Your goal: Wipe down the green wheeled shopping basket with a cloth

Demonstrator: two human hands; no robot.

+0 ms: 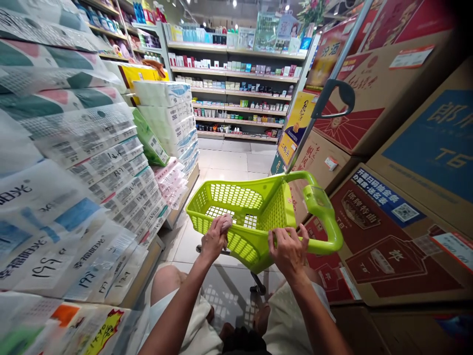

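A lime-green shopping basket cart (pixel 242 246) with latticed walls stands before me on small wheels, its inside showing no goods. My left hand (pixel 213 240) is closed on a crumpled pinkish cloth (pixel 226 223), which lies against the near rim towards the basket's left end. My right hand (pixel 290 247) has its fingers curled over the near rim farther right, close to the looped green handle (pixel 334 229). A grey pull pole with a dark grip (pixel 338 101) rises from the right end of the cart. The fingertips of my right hand are partly hidden behind the rim.
Stacks of wrapped tissue packs (pixel 92 133) line the left side. Large printed cartons (pixel 388 236) are piled close on the right, beside the cart's handle. A tiled aisle (pixel 229 160) leads to shelves of small boxed goods (pixel 236 71) at the back.
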